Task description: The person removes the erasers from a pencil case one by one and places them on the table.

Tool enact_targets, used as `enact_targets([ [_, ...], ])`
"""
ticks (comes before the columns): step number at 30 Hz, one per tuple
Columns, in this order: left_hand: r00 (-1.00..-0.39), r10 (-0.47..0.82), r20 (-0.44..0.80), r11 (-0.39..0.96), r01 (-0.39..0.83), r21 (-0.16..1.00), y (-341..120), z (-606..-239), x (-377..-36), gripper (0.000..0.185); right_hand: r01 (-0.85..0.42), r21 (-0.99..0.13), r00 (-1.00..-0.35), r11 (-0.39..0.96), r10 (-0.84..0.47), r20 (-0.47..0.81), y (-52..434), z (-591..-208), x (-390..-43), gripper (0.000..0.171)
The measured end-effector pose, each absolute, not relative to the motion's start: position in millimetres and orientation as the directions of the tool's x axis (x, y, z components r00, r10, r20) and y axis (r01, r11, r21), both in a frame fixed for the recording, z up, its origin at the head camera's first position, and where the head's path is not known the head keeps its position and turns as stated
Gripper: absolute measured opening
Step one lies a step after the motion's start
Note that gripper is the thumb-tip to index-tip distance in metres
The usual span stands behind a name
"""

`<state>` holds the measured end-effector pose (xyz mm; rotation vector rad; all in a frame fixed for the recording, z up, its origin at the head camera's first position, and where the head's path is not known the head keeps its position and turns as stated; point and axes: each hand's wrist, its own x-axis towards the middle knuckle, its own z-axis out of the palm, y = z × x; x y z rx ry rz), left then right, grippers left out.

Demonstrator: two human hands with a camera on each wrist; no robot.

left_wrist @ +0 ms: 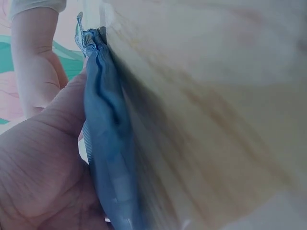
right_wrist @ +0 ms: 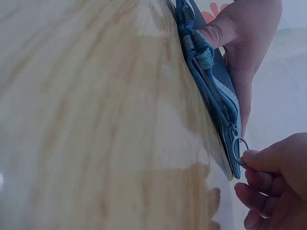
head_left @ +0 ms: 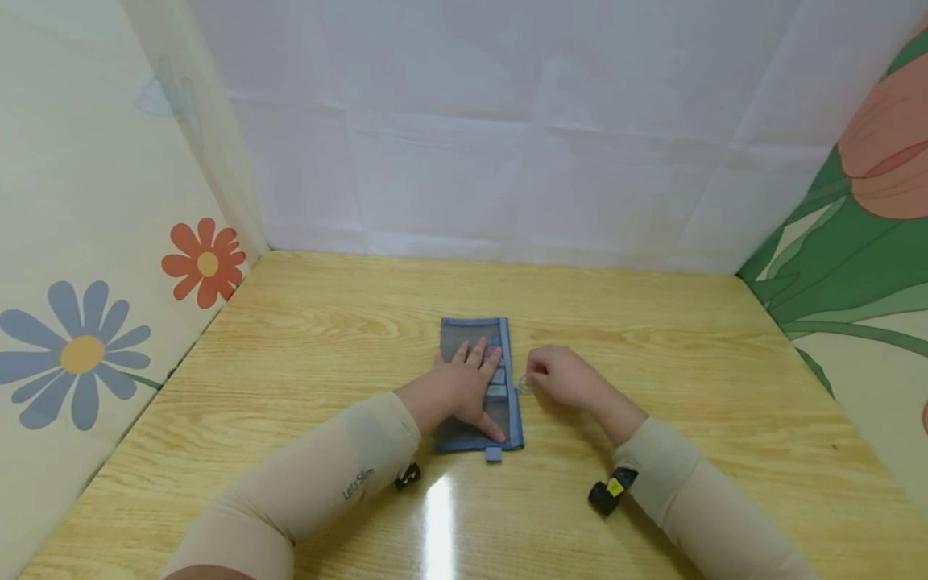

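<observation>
A blue zippered mesh pouch [head_left: 471,330] lies flat on the wooden table, its zipper edge toward the right. My left hand [head_left: 467,387] is spread over it with straight fingers, pressing it down. My right hand [head_left: 565,374] pinches a ring zipper pull [right_wrist: 241,149] between thumb and forefinger beside the pouch's right edge. The right wrist view shows the zipper edge parted on the side toward the camera, with the ring at the slider. Small pale blocks or labels show through the mesh near the left fingers. A blue fabric tab [head_left: 494,455] sticks out at the near end.
The wooden table [head_left: 326,322] carries the pouch near its middle. A white cloth [head_left: 471,161] hangs along the back, and flower-printed walls [head_left: 87,201] stand at both sides. Each wrist wears a black camera strap [head_left: 612,491].
</observation>
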<state>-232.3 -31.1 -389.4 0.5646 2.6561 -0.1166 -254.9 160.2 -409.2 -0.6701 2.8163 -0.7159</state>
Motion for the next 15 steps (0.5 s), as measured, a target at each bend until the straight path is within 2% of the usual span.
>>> enact_targets([
  [15, -0.828, 0.355, -0.433, 0.92, 0.392, 0.003, -28.1, -389.1, -232.8, 0.136, -0.353, -0.486, -0.901, 0.8, -0.43, -0.052, 157.5, -407.4, -260.9, 0.014],
])
